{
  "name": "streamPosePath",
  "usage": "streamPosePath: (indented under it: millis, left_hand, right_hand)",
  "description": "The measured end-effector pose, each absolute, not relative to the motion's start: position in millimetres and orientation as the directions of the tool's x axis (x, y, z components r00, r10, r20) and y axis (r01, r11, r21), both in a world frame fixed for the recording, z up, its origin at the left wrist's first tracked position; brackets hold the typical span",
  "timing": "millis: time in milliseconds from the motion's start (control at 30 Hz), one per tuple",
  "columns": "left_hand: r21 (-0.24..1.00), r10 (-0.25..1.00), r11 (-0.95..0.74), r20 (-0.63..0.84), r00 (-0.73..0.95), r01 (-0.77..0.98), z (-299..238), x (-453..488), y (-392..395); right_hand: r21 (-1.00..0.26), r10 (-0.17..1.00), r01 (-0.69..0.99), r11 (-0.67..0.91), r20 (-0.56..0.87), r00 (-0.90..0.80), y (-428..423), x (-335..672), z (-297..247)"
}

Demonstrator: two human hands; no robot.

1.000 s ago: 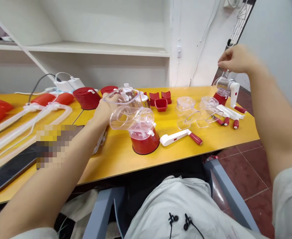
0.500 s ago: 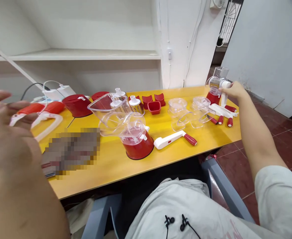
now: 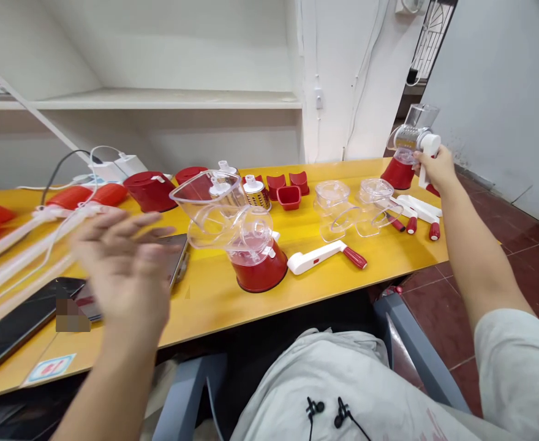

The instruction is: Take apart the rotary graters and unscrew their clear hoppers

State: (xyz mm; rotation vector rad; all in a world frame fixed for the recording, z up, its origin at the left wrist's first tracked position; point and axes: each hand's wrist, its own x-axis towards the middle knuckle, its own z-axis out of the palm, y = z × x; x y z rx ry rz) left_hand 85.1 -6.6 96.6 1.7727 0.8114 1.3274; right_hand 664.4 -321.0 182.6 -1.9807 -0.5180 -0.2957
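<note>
My right hand (image 3: 437, 170) is closed on an assembled rotary grater (image 3: 415, 136) at the table's far right end, near its white crank. That grater has a clear hopper, a metal drum and a red base (image 3: 398, 174). My left hand (image 3: 125, 269), blurred, hovers with fingers spread and nothing in it, over a dark flat device (image 3: 177, 254) on the left. Between my hands stands a second red base (image 3: 260, 266) with a clear hopper housing (image 3: 223, 223) on it. Beside it lies a white crank handle (image 3: 318, 256) with a red grip.
Red food pushers (image 3: 289, 197) and white-topped grater drums (image 3: 255, 191) stand at the back. Clear housings (image 3: 334, 205) sit right of centre, by more crank handles (image 3: 419, 208). Red bases (image 3: 147, 191), a phone (image 3: 21, 324) and red-headed items with pale handles (image 3: 70, 197) lie left.
My left hand has swung from the far left edge toward the centre, uncovering the phone and pale handles. My right hand stays on the grater, which has shifted slightly right in view.
</note>
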Motion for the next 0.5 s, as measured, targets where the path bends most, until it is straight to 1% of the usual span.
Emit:
streamPosePath:
  millis: [33,100,167,233,367,433,500]
  left_hand:
    - [0.873,0.826,-0.487,0.466,0.317,-0.016,86.5,93.5,-23.0]
    - [0.907,0.804,-0.420,0.355,0.476,0.033,65.5,106.8,-46.9]
    - [0.916,0.808,-0.392,0.300,0.507,0.083,49.8,116.5,-57.6]
    - [0.929,0.818,-0.365,0.286,0.499,0.064,42.6,125.6,-57.1]
    - [0.950,0.825,-0.313,0.273,0.496,-0.002,45.3,151.6,-38.2]
    - [0.952,0.831,-0.306,0.263,0.491,0.009,49.5,168.9,-27.3]
    - [0.951,0.828,-0.310,0.262,0.497,0.015,53.0,186.8,-19.2]
  right_hand:
    - [-0.834,0.189,0.474,-0.284,0.436,0.880,-318.8,666.1,186.4]
    - [-0.869,0.142,0.486,-0.099,0.471,0.871,-314.2,668.0,196.8]
    - [-0.848,0.139,0.529,-0.038,0.520,0.843,-311.2,666.1,211.4]
    - [-0.819,0.152,0.574,0.009,0.568,0.809,-311.4,659.3,229.3]
    - [-0.679,0.173,0.688,0.255,0.732,0.658,-323.2,626.1,268.8]
    - [-0.628,0.208,0.720,0.296,0.778,0.593,-332.8,597.2,287.6]
    - [-0.629,0.259,0.741,0.237,0.775,0.576,-341.4,560.6,302.7]
